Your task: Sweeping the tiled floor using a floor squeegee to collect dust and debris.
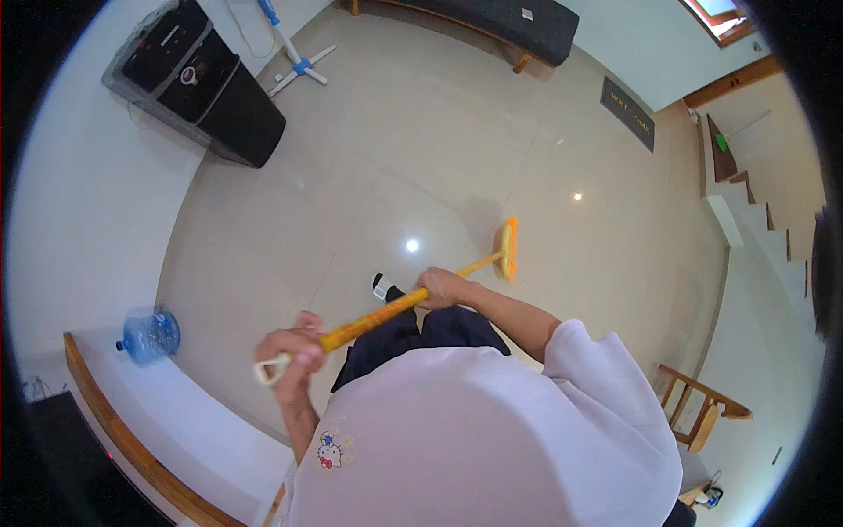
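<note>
A broom [373,321] with a yellow-orange handle slants across the front of my body. At its upper end, beside a pale hanging loop [272,369], my left hand [297,351] is closed round the handle. My right hand [443,287] grips it lower down, in front of my legs. The yellow broom head [507,250], edged with orange bristles, is out to the right over the tiled floor [395,167]; whether the bristles touch the tiles I cannot tell. Part of my left hand is smeared by motion.
A black appliance [241,114] and a white-and-blue stand [301,68] are at the far left. Nearer lies a clear blue water bottle [151,335]. A dark bench [492,26] is at the back, a doormat [627,114] far right, then stairs [760,211] and a wooden chair [702,408].
</note>
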Demonstrator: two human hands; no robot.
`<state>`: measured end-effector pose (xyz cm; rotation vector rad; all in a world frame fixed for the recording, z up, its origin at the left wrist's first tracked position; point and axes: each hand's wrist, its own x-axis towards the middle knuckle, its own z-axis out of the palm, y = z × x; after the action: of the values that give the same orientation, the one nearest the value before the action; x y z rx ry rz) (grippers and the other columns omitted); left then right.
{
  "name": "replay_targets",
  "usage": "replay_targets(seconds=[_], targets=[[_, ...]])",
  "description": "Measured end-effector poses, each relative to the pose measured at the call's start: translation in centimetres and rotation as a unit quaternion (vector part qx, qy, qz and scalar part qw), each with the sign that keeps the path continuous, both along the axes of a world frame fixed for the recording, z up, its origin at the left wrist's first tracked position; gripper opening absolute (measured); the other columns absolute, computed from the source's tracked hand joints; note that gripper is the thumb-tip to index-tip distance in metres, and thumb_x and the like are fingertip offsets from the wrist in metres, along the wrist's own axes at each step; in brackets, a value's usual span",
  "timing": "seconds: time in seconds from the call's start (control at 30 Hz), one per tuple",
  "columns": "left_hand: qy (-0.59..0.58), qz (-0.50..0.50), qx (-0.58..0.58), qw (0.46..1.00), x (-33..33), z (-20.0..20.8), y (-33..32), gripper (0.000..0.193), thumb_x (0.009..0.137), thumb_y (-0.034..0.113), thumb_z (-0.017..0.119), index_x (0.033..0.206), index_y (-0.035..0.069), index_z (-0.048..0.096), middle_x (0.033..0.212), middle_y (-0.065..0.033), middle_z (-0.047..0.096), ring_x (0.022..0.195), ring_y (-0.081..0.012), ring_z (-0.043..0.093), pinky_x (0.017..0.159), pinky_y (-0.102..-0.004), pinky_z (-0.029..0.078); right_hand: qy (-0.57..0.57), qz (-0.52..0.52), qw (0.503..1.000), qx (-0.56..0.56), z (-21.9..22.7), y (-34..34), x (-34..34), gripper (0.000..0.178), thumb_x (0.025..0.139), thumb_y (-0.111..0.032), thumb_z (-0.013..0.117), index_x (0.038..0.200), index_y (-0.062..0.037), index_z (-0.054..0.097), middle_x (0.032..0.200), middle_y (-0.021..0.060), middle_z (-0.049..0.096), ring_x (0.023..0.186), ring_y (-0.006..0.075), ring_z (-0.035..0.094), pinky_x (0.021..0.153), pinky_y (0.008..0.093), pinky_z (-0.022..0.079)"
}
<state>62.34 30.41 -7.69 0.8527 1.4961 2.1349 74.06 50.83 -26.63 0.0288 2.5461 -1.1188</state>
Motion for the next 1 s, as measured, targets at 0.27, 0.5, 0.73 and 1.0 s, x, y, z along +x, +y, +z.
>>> replay_targets(seconds=[0.27,0.5,0.73,1.0], targets=[[0.287,-0.074,0.021,0.955,-8.2,10.2,-2.0,0.011,0.066,0.017,0.053,0.057,0.014,0.047,0.035,0.0020,0.039,0.032,-0.0090,0.039,0.056,-0.0280,0.033,0.219,0.009,0.975,-0.038,6.1,-4.1,-18.0,0.014,0.056,-0.018,0.056,0.064,-0.0055,0.056,0.064,0.0144,0.054,0.066,0.0316,0.052,0.060,0.0389,0.042],[0.301,-0.119,-0.033,0.946,-10.9,8.6,0.6,0.007,0.066,0.011,0.051,0.060,0.013,0.049,0.035,0.0022,0.041,0.031,-0.0083,0.040,0.053,-0.0276,0.033,0.127,0.027,0.991,-0.033,3.8,-2.1,-20.7,0.014,0.056,-0.014,0.057,0.066,-0.0051,0.052,0.069,0.0134,0.053,0.074,0.0311,0.049,0.064,0.0388,0.039],[0.016,-0.092,-0.027,0.995,-10.3,-1.2,8.3,0.004,0.061,0.005,0.054,0.057,0.003,0.052,0.046,-0.0038,0.046,0.043,-0.0114,0.042,0.061,-0.0336,0.038,0.041,-0.054,0.997,0.036,-2.4,8.0,-9.2,0.022,0.057,-0.020,0.059,0.075,-0.0078,0.057,0.072,0.0115,0.055,0.073,0.0285,0.051,0.067,0.0373,0.040],[-0.145,-0.082,0.005,0.986,-14.1,-2.0,19.3,0.007,0.062,0.003,0.045,0.066,0.001,0.051,0.044,-0.0002,0.040,0.040,-0.0097,0.036,0.058,-0.0294,0.036,-0.003,-0.119,0.993,0.017,-1.4,18.0,-10.0,0.018,0.060,-0.020,0.057,0.071,-0.0060,0.058,0.067,0.0153,0.055,0.065,0.0313,0.052,0.062,0.0386,0.042]])
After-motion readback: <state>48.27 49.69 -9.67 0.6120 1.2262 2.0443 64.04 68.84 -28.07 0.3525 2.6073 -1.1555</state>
